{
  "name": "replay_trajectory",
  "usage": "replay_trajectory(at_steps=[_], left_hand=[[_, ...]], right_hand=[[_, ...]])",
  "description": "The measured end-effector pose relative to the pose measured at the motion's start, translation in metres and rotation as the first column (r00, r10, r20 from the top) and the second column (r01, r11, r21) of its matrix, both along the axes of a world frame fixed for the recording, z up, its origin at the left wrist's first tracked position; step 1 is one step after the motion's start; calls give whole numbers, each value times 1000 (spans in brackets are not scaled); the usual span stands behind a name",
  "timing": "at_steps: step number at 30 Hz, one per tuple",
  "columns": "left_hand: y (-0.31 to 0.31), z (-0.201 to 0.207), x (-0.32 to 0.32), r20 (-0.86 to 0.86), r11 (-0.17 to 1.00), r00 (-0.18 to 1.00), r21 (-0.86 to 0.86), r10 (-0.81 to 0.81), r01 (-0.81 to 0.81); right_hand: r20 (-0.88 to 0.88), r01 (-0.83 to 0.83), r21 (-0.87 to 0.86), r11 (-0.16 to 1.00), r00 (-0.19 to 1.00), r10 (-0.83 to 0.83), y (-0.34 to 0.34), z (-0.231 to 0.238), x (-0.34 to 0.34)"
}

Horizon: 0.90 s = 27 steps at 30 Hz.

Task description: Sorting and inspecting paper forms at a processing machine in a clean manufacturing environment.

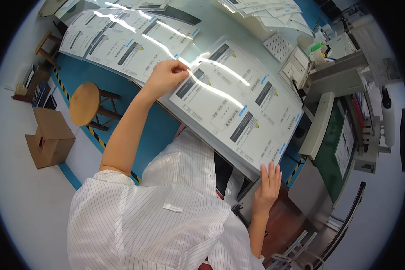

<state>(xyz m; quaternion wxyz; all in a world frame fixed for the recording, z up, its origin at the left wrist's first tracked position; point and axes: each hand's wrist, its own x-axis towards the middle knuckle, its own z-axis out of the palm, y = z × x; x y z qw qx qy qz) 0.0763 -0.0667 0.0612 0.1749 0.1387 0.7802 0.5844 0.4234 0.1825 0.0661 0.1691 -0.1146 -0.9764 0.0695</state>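
Observation:
A stack of glossy, clear-looking printed sheets lies at a slant in front of me, with dark label blocks and small blue marks repeated across it. My left hand is at the stack's left edge, thumb and fingers pinched together on the edge of the printed sheet; the exact contact is partly hidden by the fingers. At the near right corner, my right hand rests with its fingers stretched out and the fingertips against the edge. Bright light reflections run over the surface.
More printed sheets cover the table's far left, and another pile sits at the far right. A round wooden stool and a cardboard box stand left on the floor. A machine with a green bed is at right.

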Motion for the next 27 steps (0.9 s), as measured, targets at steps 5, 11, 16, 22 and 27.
replay_trajectory(at_steps=[5,11,16,22,27], left_hand=[[18,-13,-3,-290,983,956,-161,34,-84],[19,-34,-2,-526,968,848,-170,68,-183],[19,-34,7,-590,956,807,-230,11,-182],[17,-33,15,-564,952,825,-223,48,-208],[15,-42,14,-574,948,818,-235,44,-216]], right_hand=[[53,141,-114,983,989,-136,-11,-4,-7],[17,153,-220,964,988,-153,-14,-5,-7],[-41,162,-379,911,981,-191,-8,-9,0],[-64,216,-834,509,876,-477,-6,-19,-2],[-73,109,-940,323,861,-503,-14,-26,-7]])
